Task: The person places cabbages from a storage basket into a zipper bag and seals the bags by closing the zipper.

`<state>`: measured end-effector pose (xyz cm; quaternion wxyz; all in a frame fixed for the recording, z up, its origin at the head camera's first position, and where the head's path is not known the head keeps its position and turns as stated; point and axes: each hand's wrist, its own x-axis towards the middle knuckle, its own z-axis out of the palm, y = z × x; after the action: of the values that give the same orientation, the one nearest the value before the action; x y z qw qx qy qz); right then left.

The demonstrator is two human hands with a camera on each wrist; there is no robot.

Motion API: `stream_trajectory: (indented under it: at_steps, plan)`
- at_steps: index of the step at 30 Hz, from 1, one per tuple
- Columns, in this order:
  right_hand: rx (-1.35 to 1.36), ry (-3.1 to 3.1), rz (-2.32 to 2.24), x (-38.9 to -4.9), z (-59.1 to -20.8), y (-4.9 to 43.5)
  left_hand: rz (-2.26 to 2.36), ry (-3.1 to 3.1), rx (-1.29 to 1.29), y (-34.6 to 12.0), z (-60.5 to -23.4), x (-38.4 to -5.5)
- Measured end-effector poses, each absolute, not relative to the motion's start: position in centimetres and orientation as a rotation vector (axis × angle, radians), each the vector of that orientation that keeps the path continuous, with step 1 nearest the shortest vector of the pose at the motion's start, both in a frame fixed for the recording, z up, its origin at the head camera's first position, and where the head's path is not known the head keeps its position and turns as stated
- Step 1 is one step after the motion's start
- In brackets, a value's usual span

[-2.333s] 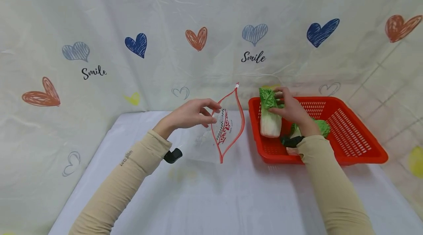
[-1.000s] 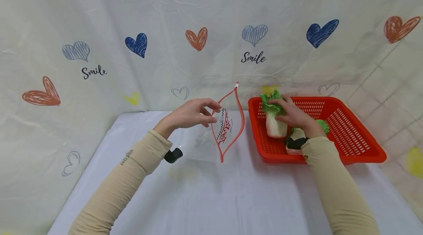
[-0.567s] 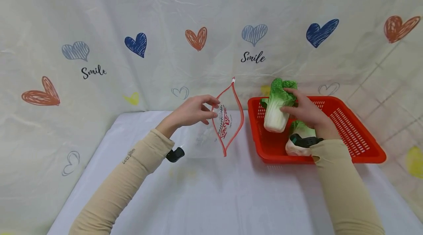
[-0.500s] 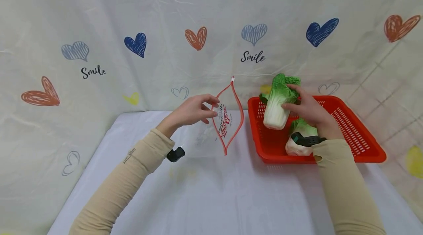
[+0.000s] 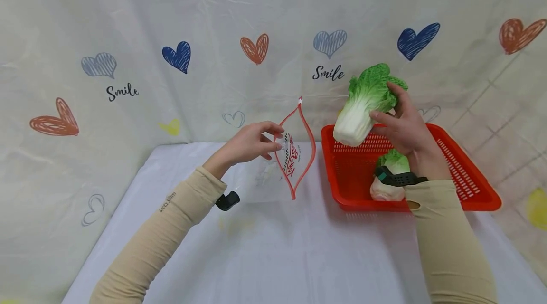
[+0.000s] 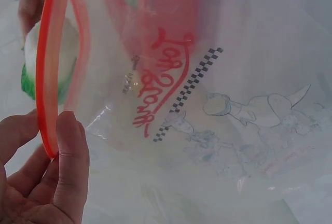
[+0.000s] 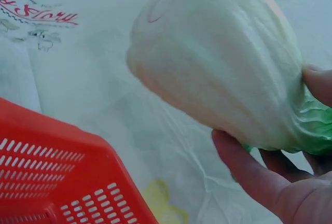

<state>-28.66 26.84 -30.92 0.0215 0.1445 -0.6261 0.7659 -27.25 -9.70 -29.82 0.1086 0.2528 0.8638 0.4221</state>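
My left hand (image 5: 252,143) pinches the red zip edge of a clear plastic zip bag (image 6: 244,146), whose mouth gapes toward the right. Red lettering and a checkered strip mark the bag's side. Above the red basket, my right hand (image 5: 408,126) grips a napa cabbage (image 5: 363,104) around its leafy end, with the white base pointing down and left. The right wrist view shows thumb and fingers on opposite sides of this cabbage. A second cabbage (image 5: 386,190) lies in the basket, partly hidden behind the right wrist's camera strap.
The red perforated basket (image 5: 335,190) stands on the right of the white-covered table (image 5: 273,256). Behind the table hangs a pale sheet (image 5: 213,9) printed with hearts and the word Smile.
My right hand has lifted the cabbage up out of the basket, tilting its base to the left. My left hand has stayed nearly in place with the bag, rising only slightly.
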Motion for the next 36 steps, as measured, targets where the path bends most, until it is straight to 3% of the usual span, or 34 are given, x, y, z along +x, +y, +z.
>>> stream_trajectory:
  at_steps: [15,36]
  plan:
    - [0.683,-1.669,2.388,-27.4,-30.7,22.2,1.314,2.555,0.672,-9.2,-29.5,-27.4]
    - [0.511,-1.834,2.279,-26.4,-31.7,17.3,1.36,2.516,0.647,-9.1,-29.6,-27.0]
